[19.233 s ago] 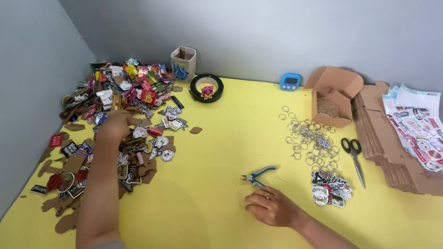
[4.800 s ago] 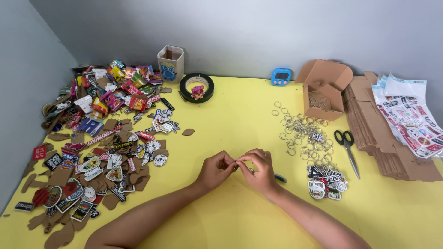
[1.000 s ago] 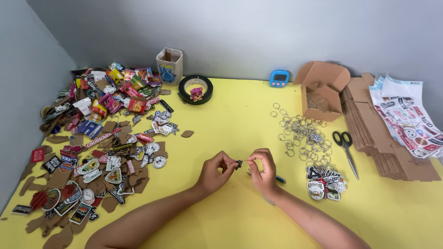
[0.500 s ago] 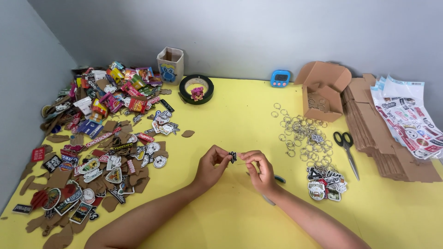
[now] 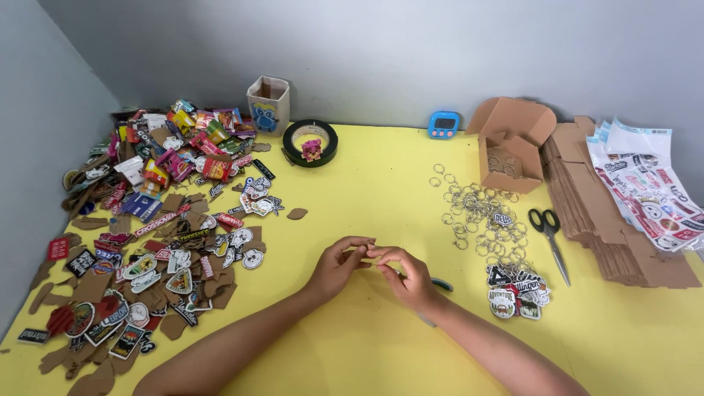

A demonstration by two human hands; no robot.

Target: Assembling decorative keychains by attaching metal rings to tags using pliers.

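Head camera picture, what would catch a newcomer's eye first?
The bright yellow table, then the big heap of colourful patches spread over its left side. In the middle, the left hand and right hand meet fingertip to fingertip over something too small to make out, with a scatter of metal rings to the right.

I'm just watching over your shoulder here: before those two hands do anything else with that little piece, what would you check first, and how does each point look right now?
1. Left hand and right hand meet fingertip to fingertip above the yellow table: ok.
2. Small piece pinched between them: too small and hidden to identify: cannot tell.
3. Loose metal rings lie to the right of the hands, probably within reach: ok.
4. Blue-handled pliers lie beside the right hand, mostly hidden: ok.
5. Pile of stickers and brown cutouts lies to the left: ok.
6. Scissors lie closed, away from both hands: ok.
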